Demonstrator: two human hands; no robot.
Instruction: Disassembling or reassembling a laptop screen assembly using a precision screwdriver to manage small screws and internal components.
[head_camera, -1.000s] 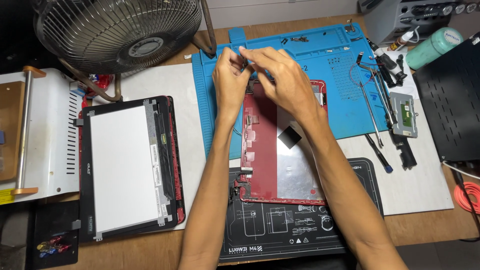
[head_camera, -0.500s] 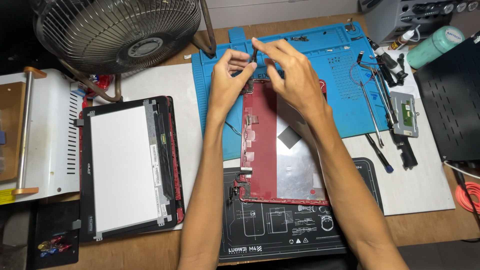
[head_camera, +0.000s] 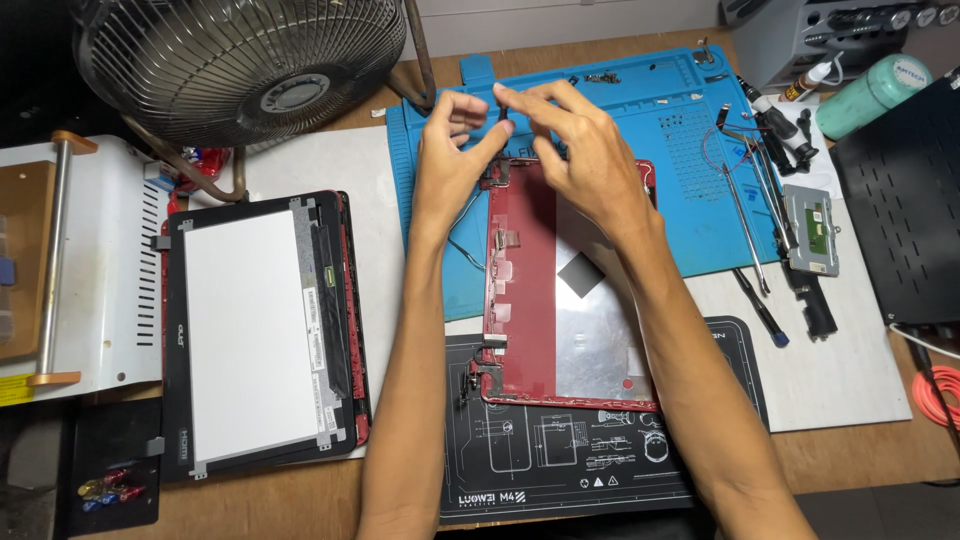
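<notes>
Both hands were raised over the far end of the red laptop lid shell (head_camera: 560, 300), which lay lengthwise, its far end on the blue silicone work mat (head_camera: 640, 120) and its near end on the black printed mat (head_camera: 560, 470). The left hand (head_camera: 450, 150) and right hand (head_camera: 575, 150) met fingertip to fingertip, pinching a small dark part (head_camera: 503, 112) between them just above the shell's top left corner; what the part was could not be told. A thin cable (head_camera: 462, 248) trailed from that corner past the left wrist.

Open room: bare blue mat lay on the right-hand side of the shell, up to the row of tweezers and drivers (head_camera: 745, 215). On the other side, white tabletop (head_camera: 300, 165) lay bare between the mat's edge and the detached screen panel (head_camera: 255, 330), close to the left forearm. The fan (head_camera: 240, 60) crowded the far left corner.

Labels: the black mat carried white line diagrams and lettering along its near edge. A silver foil patch with a grey square (head_camera: 583, 272) sat inside the shell. A mint-green cylinder (head_camera: 872, 95) lay far right beside a black perforated case (head_camera: 905, 220).
</notes>
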